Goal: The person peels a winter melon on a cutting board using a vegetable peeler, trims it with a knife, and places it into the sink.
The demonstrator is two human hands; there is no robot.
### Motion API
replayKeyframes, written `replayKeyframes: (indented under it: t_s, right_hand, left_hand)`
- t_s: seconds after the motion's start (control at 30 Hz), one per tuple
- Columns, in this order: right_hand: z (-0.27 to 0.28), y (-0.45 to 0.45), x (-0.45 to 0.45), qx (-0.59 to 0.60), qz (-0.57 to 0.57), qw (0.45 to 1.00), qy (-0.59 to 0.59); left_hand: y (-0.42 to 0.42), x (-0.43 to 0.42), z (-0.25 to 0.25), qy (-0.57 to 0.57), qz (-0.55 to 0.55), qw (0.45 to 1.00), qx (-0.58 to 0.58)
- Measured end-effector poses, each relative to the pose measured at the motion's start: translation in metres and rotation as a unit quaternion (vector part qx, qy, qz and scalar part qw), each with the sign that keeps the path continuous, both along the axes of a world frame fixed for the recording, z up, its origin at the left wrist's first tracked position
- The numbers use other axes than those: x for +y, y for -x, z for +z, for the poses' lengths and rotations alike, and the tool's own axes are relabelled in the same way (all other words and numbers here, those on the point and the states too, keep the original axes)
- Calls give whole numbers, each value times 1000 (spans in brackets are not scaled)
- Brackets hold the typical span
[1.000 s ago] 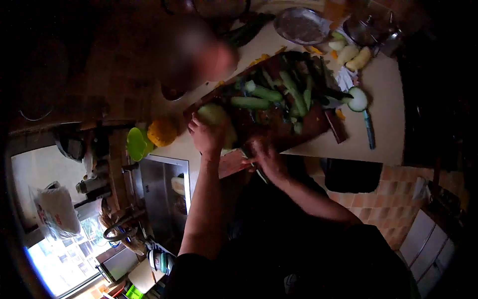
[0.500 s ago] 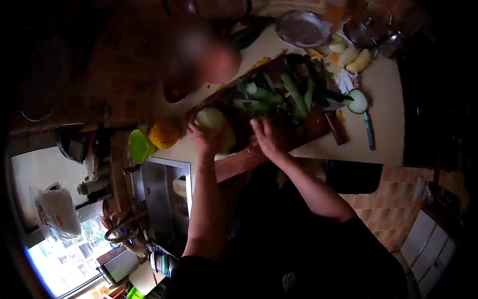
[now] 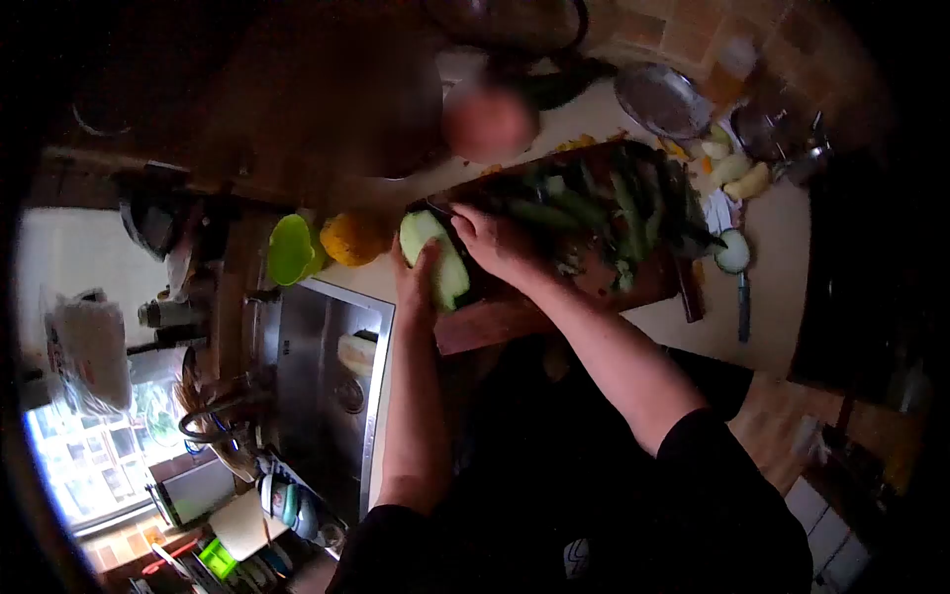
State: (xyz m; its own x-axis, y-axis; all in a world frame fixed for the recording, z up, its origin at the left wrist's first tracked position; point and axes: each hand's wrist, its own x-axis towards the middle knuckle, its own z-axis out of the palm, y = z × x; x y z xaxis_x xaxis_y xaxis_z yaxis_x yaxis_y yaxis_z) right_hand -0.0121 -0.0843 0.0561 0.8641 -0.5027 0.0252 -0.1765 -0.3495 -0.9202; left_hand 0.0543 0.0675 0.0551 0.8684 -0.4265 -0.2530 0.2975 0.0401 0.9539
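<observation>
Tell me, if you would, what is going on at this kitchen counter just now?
A person's left hand holds a pale green, oblong vegetable at the near-left end of a thick reddish-brown wooden board. The right hand is curled beside it; the dimness hides whether it grips anything. Long, dark green vegetable pieces lie heaped across the board, and a round orange fruit or vegetable sits to its left.

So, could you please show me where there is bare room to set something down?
The counter is bare right of the blue handle, and between it and the brown handle. Greens crowd the board; the plate and peeled pieces crowd the far corner.
</observation>
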Motion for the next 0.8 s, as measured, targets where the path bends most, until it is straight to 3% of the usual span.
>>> replayKeyframes:
  t_s: [0.13,0.23,0.33,0.63,0.73,0.8]
  right_hand:
    - [1,-17,-6,-74,13,986,147]
    - [4,-12,-7,-68,46,981,176]
    - [24,4,1,19,56,982,182]
    - [11,26,10,-2,-2,987,159]
    - [34,37,11,65,9,987,146]
    - [35,44,12,-9,-5,980,200]
  left_hand:
    - [0,0,-5,4,24,1000,-15]
    - [2,1,-9,-4,30,999,-17]
    - [9,-3,1,-21,30,999,-21]
    - [6,-1,-20,-69,19,995,-70]
    - [6,-3,-22,-70,22,994,-77]
    - [6,-4,-22,-67,21,994,-78]
